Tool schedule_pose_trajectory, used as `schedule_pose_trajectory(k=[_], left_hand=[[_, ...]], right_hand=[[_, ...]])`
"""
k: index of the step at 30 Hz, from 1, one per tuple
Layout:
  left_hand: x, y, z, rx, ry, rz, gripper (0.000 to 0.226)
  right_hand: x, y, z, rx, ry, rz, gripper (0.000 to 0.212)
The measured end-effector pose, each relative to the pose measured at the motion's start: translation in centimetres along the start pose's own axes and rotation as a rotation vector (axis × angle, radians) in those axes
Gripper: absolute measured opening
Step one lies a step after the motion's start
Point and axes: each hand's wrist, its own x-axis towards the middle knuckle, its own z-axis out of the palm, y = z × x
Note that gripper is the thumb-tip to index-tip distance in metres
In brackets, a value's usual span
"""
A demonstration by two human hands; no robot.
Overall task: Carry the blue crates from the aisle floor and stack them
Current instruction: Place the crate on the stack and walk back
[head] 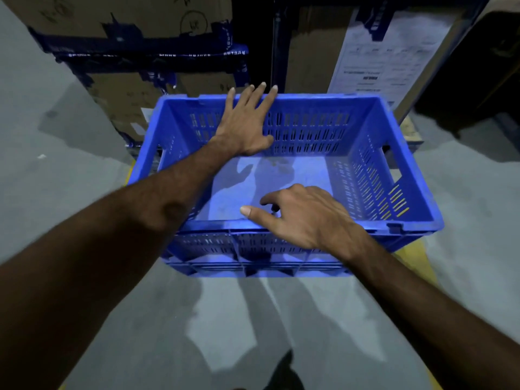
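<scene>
A blue crate (284, 175) occupies the centre of the view, open side up, its perforated walls and pale floor exposed; nothing lies inside it. It appears raised off the grey aisle floor (239, 319), though what supports its underside cannot be told.

Left hand (245, 122): reaches across the crate to its far wall, at 12 o'clock. The fingers are straight and spread wide, their tips passing over the far rim; the palm lies against the inside of that wall. No curl round the rim is visible.

Right hand (302, 213): sits at the near rim, at 6 o'clock of the crate. The thumb points toward 9 o'clock along the rim and the fingers bend loosely down into the crate. Whether they clasp the rim cannot be told; the hand is relaxed and carries nothing else.

Beyond the crate, from 10 to 12 o'clock, stand cardboard cartons (126, 21) bound with dark blue tape. At 1 o'clock, a carton bears a white printed sheet (391, 52). A yellow floor line (413, 254) shows at 4 o'clock, beside the crate's near right corner.
</scene>
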Motion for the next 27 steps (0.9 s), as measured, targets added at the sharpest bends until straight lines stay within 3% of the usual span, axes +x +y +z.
schedule_pose_trajectory(k=[3,7,14,19,23,27], left_hand=[[-0.8,-0.1,-1.8,-0.004,-0.104,0.004,0.110],[-3.4,0.4,-6.6,-0.058,-0.318,-0.053,0.105],[-15.5,2.9,-18.7,-0.139,-0.492,-0.122,0.092],[-28.0,6.0,-31.0,-0.248,-0.609,-0.226,0.088],[-37.1,10.9,-43.0,-0.395,-0.704,-0.317,0.094],[-43.5,14.8,-53.9,-0.516,-0.622,-0.465,0.089]], right_hand=[[0.1,0.1,-0.5,0.051,-0.086,0.009,0.075],[-1.4,-0.5,-2.7,0.063,-0.164,0.052,0.079],[-10.4,-4.6,-10.7,0.030,-0.177,0.115,0.070],[-21.2,-9.4,-18.9,0.180,-0.217,0.233,0.067],[-31.0,-13.4,-26.2,0.303,-0.218,0.295,0.080],[-40.3,-16.5,-31.4,0.367,-0.170,0.313,0.075]])
